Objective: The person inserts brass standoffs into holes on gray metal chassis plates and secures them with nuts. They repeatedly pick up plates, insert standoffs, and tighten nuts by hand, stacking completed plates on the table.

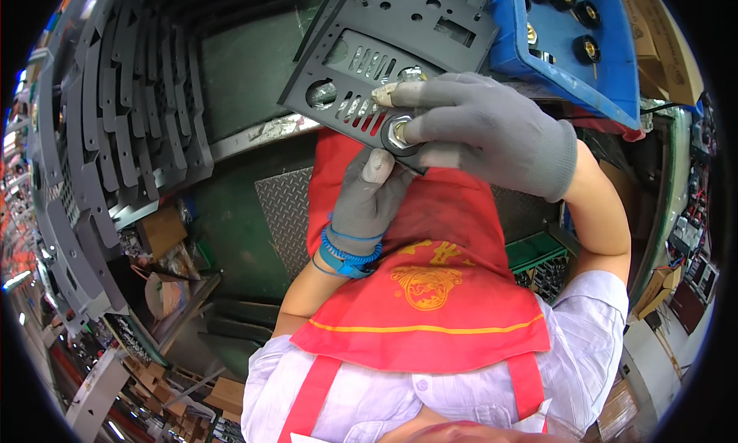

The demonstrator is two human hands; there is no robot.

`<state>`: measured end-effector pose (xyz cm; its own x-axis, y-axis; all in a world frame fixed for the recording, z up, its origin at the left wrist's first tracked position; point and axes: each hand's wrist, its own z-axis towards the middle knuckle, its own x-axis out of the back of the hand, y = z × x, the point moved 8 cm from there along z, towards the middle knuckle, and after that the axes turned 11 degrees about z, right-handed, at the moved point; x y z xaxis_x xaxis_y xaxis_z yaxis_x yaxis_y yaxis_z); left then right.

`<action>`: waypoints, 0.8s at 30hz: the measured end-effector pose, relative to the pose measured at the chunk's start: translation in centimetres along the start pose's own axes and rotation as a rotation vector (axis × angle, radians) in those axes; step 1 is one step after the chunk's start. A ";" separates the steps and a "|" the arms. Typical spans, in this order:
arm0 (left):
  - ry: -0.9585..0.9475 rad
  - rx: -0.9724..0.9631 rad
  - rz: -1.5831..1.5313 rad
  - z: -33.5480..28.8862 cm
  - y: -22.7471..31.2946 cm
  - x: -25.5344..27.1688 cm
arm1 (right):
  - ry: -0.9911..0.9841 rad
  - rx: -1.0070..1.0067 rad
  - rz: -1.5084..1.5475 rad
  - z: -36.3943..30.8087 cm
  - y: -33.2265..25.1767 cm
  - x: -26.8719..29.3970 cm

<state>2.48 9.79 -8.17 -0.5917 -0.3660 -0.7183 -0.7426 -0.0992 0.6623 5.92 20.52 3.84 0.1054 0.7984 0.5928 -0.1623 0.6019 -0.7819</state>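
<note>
A dark grey sheet-metal panel [361, 74] with slots and round holes lies tilted before me, its near corner reaching over my lap. My left hand [369, 197], in a grey glove, grips that corner with the thumb on top; its other fingers are partly hidden beneath. At the corner hole sits a silver hex nut [399, 132] around a black round fitting. My gloved right hand [500, 128] comes from the right, its fingers curled onto the nut and its forefinger stretched over the slots. Another shiny metal part [412, 74] shows just behind these fingers.
A blue bin [569, 81] holding several black round fittings with brass-coloured centres stands at the upper right. Many bent dark metal panels [131, 97] are stacked at the left. The bench's metal edge [261, 135] runs under the panel. Cardboard [657, 43] stands beyond the bin.
</note>
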 end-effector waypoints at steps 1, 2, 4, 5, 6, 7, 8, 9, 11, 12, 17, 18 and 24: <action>0.009 0.002 0.001 0.0 0.2 -0.4 | 0.007 0.025 0.015 -0.2 -0.1 0.2; 0.017 0.004 0.002 0.0 0.2 -0.7 | -0.001 0.038 -0.027 -0.2 -0.2 0.2; 0.012 -0.002 0.011 -0.1 0.3 -0.6 | -0.015 0.066 -0.111 0.0 -0.3 -0.1; 0.010 -0.006 0.017 -0.1 0.4 -0.5 | -0.014 0.022 -0.087 0.1 -0.1 0.0; 0.004 -0.001 0.017 0.0 0.3 -0.5 | -0.013 -0.023 -0.062 0.0 0.1 0.0; 0.005 0.003 0.017 0.0 0.1 -0.3 | -0.014 -0.064 -0.033 0.0 0.3 -0.1; 0.006 0.006 0.018 -0.1 0.0 -0.1 | 0.005 -0.035 -0.024 0.0 0.1 -0.1; -0.014 0.003 0.012 0.0 -0.1 -0.2 | 0.023 -0.005 -0.014 -0.1 0.0 0.0; -0.050 0.001 0.002 0.0 -0.4 -0.2 | 0.044 0.007 -0.022 -0.1 0.0 -0.1; -0.034 -0.002 -0.007 0.0 -0.3 -0.3 | 0.044 -0.010 -0.045 0.0 0.0 -0.2; -0.084 0.004 -0.021 0.0 -0.1 -0.3 | 0.004 -0.072 -0.235 0.4 -0.8 -0.4; -0.051 -0.001 -0.013 0.0 0.0 -0.1 | 0.037 -0.016 -0.187 0.2 -1.1 0.0; -0.014 0.003 -0.015 0.1 -0.3 -0.1 | 0.032 0.063 -0.183 0.1 -0.5 0.0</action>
<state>2.73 9.90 -8.34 -0.5849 -0.3511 -0.7312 -0.7523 -0.1023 0.6508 5.88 20.18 4.24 0.1693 0.6766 0.7166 -0.1991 0.7356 -0.6475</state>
